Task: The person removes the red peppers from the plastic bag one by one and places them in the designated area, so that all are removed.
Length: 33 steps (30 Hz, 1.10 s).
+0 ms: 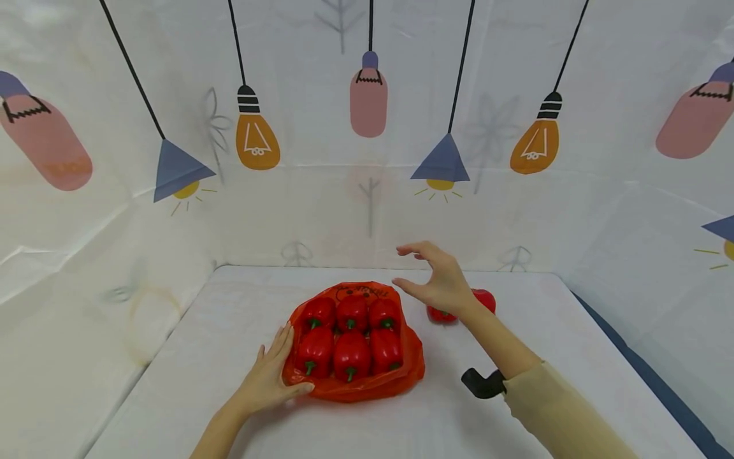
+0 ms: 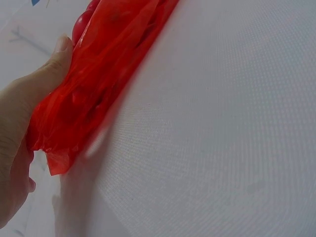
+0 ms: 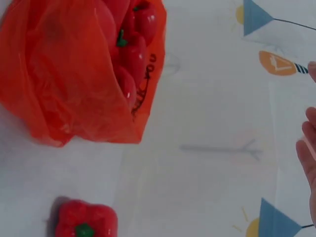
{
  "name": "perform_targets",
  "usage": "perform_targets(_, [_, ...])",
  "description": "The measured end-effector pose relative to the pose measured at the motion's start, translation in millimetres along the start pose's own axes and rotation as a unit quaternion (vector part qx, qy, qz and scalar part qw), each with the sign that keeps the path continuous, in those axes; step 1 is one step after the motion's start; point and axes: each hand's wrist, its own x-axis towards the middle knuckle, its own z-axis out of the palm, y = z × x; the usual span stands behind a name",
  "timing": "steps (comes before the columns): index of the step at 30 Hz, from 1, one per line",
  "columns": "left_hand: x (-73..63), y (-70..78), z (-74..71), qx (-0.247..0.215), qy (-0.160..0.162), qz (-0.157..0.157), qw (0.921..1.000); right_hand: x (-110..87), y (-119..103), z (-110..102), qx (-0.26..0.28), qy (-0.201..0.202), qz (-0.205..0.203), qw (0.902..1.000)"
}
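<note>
A red plastic bag (image 1: pixel 414 357) stands on the table with its mouth wide, showing two rows of glossy red bell peppers (image 1: pixel 352 356) with green stems. Against the bag's left side rests my left hand (image 1: pixel 266 377), fingers extended and thumb at the front edge; in the left wrist view its thumb (image 2: pixel 57 64) lies along the plastic. My right hand (image 1: pixel 438 280) is raised to the right of the bag, thumb and fingers spread apart with nothing between them. Behind it, partly hidden, are red peppers (image 1: pixel 441 315) on the table; the right wrist view shows one pepper (image 3: pixel 86 219).
The white table (image 1: pixel 189 376) meets a pale hanging sheet (image 1: pixel 321 217) printed with lamps and bulbs at the back. A black curved piece (image 1: pixel 484 384) sits at the right sleeve (image 1: pixel 556 408). Dark blue cloth (image 1: pixel 642 363) shows along the right edge.
</note>
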Motion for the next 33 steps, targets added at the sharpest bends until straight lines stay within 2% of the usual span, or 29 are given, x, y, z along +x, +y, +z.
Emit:
perform_targets(9, [0.4,-2.2,1.2,0.005,0.006,0.002,1.0000,11.9,-16,39,0.030,-0.050,-0.051,0.9970])
perform_targets(12, [0.6,-3.1,1.6,0.005,0.005,0.001,1.0000,9.0,-20,51,0.031,-0.078,-0.047,0.9954])
perform_targets(18, [0.9,-3.4,1.0,-0.001,0.004,0.005,1.0000,-5.0,-24,73,0.029,-0.141,-0.012,0.9894])
perform_targets(24, [1.4,-2.8,0.3,-0.003,-0.001,0.004,1.0000,-19.9,-21,88,0.019,-0.202,0.020,0.9789])
perform_targets(27, [1.1,-2.8,0.6,-0.005,-0.002,0.002,1.0000,-26.6,-21,94,0.008,-0.238,0.052,0.9697])
perform_targets(33, [0.5,-3.4,1.3,-0.005,-0.001,0.002,1.0000,-40.8,-21,103,-0.036,-0.308,0.130,0.9416])
